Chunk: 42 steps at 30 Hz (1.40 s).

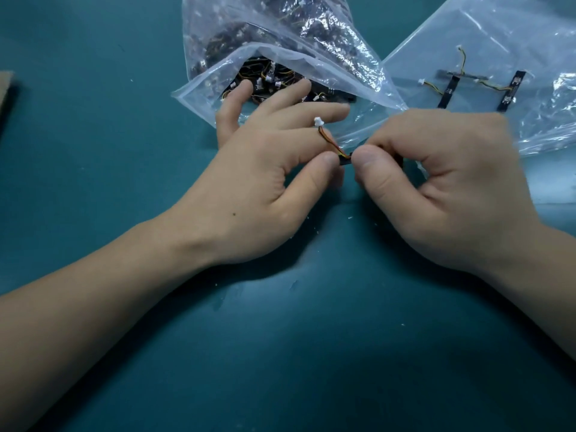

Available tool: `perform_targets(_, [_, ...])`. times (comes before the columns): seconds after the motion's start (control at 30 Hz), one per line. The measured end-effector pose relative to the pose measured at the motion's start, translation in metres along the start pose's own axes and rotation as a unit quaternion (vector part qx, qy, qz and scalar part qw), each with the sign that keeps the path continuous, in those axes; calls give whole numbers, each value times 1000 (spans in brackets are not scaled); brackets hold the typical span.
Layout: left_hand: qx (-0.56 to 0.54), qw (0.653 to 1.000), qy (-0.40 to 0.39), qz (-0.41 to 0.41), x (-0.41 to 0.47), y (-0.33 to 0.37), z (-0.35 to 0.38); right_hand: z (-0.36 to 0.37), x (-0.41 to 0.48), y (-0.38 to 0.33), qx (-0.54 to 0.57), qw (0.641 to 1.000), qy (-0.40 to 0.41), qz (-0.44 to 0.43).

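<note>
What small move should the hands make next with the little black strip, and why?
Probably the right hand should carry the black strip to the flat bag beside it: the left hand also pinches the strip, and similar strips lie there.

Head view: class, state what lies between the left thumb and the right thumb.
A short black strip, pinched by the left hand and the right hand; coloured wires run from it to a white connector. Head view shows it.
</note>
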<state>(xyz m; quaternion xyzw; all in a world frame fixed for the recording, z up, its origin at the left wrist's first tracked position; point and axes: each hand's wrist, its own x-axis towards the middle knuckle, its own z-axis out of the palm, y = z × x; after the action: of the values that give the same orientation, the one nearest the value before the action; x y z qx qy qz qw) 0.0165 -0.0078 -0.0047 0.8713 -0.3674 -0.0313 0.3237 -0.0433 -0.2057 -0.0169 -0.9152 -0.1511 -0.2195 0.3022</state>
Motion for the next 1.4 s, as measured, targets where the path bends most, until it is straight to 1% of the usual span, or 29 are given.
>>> perform_targets(0.13, [-15, 999, 34, 8, 1, 0, 0, -2, 1, 2, 57, 995, -36, 67])
perform_targets(0.23, [-36, 997, 60, 45, 2, -2, 0, -3, 2, -1, 104, 990, -60, 75])
perform_targets(0.3, [-52, 996, 49, 61, 2, -3, 1, -3, 2, -1, 96, 991, -66, 72])
perform_targets(0.43, [-86, 995, 34, 40, 2, -3, 1, -3, 2, -2, 114, 988, -66, 77])
perform_targets(0.6, [-90, 995, 14, 39, 2, -4, 0, -2, 3, -3, 126, 986, -77, 82])
perform_targets(0.83, [-116, 991, 46, 53, 2, 0, -2, -4, 4, -4, 151, 981, -90, 86])
perform_targets(1.07, [-99, 994, 41, 36, 1, -1, 0, -2, 4, -5, 123, 985, -81, 92])
perform_targets(1.2, [-101, 993, 36, 46, 1, -3, -1, -3, 4, -6, 126, 983, -86, 99])
perform_targets(1.3, [-101, 990, 60, 75, 2, -2, -1, -3, 6, -5, 136, 980, -103, 101])
perform_targets(1.4, [-92, 992, 61, 64, 2, -2, 0, -3, 5, -5, 133, 981, -107, 92])
